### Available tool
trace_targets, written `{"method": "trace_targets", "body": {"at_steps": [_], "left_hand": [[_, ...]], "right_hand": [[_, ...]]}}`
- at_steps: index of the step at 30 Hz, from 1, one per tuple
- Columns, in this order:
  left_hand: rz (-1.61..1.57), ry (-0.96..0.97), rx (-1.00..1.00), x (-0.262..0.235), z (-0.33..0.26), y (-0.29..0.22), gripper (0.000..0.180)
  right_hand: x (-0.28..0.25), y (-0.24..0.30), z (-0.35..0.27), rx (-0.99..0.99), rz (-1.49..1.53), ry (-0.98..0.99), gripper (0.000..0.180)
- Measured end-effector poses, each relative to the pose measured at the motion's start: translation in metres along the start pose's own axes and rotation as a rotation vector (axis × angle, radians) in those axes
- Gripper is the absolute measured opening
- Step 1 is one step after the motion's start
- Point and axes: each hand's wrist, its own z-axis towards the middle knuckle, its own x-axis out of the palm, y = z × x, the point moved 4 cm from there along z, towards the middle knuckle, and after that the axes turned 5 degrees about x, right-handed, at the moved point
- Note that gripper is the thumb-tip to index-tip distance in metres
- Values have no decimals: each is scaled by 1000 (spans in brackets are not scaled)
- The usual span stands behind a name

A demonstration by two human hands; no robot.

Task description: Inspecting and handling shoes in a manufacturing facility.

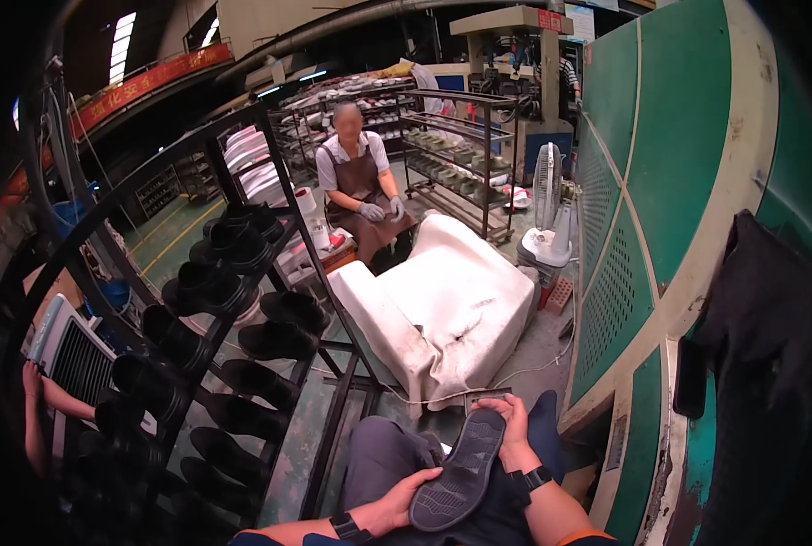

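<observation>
A dark shoe sole (458,475) lies over my lap, its patterned tread facing up toward me. It slants from the lower left to the upper right, and whether an upper is attached underneath cannot be seen. My left hand (404,506) grips its near left edge, the thumb on the rim. Around the far end my right hand (515,431) is closed, with fingertips over the top edge. Each wrist wears a black band.
Black shoes (207,289) fill a dark metal rack on my left. Ahead sit a white-covered block (456,300) and a seated person (362,187) in a brown apron. A fan (547,209) stands beside green panels (665,164) at right. Another person's arm (60,398) shows far left.
</observation>
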Motion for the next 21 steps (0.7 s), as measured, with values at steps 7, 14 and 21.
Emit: {"method": "trace_targets", "body": {"at_steps": [7, 14, 21], "left_hand": [[83, -224, 123, 31, -42, 4, 42], [294, 42, 282, 22, -80, -1, 72], [288, 258, 352, 56, -87, -1, 94]], "right_hand": [[19, -12, -9, -24, -46, -41, 47], [-8, -19, -7, -300, -125, -8, 44], [-82, -38, -1, 269, -192, 6, 33]]}}
